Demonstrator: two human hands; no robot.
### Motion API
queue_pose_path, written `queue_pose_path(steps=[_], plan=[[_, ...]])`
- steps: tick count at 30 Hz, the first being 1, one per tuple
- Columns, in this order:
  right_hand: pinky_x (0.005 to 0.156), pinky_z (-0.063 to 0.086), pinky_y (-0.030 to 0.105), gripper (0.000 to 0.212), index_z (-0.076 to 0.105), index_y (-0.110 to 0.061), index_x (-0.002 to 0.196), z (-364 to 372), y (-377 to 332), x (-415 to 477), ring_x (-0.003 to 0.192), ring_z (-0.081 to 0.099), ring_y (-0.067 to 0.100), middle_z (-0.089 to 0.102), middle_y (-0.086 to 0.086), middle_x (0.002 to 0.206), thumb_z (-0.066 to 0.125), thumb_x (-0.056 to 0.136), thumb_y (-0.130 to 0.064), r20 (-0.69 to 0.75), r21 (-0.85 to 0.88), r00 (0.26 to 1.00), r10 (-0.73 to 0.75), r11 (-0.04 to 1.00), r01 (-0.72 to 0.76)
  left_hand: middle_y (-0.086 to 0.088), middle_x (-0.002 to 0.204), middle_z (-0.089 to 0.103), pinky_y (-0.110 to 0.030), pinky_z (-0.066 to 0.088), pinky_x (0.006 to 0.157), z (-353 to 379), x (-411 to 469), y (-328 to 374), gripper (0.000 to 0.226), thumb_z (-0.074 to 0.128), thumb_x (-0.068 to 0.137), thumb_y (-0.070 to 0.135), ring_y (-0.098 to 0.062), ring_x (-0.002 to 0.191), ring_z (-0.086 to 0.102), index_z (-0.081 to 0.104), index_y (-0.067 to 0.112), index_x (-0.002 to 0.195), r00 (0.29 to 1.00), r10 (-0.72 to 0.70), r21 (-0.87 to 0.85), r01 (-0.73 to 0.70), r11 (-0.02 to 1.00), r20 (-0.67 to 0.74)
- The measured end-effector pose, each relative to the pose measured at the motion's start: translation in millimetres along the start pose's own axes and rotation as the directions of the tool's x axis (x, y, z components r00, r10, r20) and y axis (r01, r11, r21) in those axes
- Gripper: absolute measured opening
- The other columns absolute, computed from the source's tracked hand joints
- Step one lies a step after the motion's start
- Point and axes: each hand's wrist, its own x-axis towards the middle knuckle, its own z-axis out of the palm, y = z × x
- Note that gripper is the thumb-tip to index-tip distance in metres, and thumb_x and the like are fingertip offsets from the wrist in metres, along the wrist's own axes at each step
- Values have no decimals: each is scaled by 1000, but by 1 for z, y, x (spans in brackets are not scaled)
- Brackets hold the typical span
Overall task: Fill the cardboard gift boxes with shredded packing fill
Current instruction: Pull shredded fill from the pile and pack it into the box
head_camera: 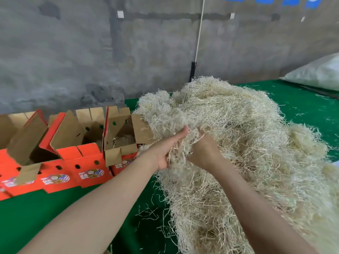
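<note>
- The shredded fill (238,134) lies in one big loose heap on the green tabletop (55,213), just right of the red gift boxes (82,158) and touching the nearest box (120,125)
- The left hand (167,149) and the right hand (203,153) are close together at the heap's near-left edge; each is closed round the same clump of strands, the left with its thumb on top, the right with its knuckles toward the camera
- Risk: the strands are tangled, so pulling this clump free is likely to drag a long tail of the heap with it, spilling fill over the tabletop and across the box flaps
- Risk: the boxes look light and their flaps stand open at odd angles; a trailing tail or a forearm sweeping left could push a flap shut or shove a box out of line
- Risk: too large a clump may not go between the flaps of the nearest box and would sit on top instead of settling inside
- Count: one heap of fill; two hands; at least three open boxes, the row running off the left edge, so the full number cannot be told; only the nearest box shows a little fill inside
- Count: one pale sack (317,74) at the far right, one white cord (199,33) hanging down the grey wall
</note>
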Motion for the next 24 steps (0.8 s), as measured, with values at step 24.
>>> queue_pose_path(steps=[24], plan=[[73,40,13,44,44,-30,113,-17,37,3,96,52,4,51,-15,106,71,79,-22,104,620,979,-173,782,72,-10,136,51,-54,35,104,-33,9,-12,43,81,49,36,-29,128,44,64,25,87,985,87,-240,-120,963,-146]])
